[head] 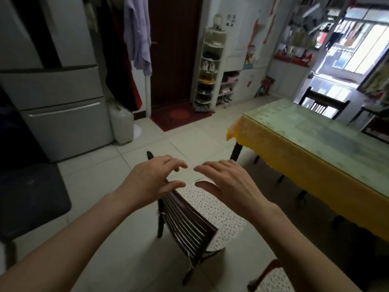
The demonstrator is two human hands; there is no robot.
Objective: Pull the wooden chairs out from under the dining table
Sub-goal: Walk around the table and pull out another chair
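Note:
A dark wooden chair (pixel 185 224) with a slatted back and a white dotted seat cushion stands on the tiled floor, apart from the dining table (pixel 315 148), which wears a yellow cloth under a glass top. My left hand (pixel 151 175) hovers over the chair's top rail, fingers spread and holding nothing. My right hand (pixel 227 182) hangs open beside it above the seat. A second cushioned chair (pixel 271 279) shows at the bottom edge. Another dark chair (pixel 322 104) stands at the table's far end.
A grey fridge (pixel 61 114) stands at the left with a white plastic jug (pixel 122 123) beside it. A red doormat (pixel 179 116) lies before a dark door. A shoe rack (pixel 208 70) lines the back wall. A dark mat (pixel 31 199) covers the floor at left.

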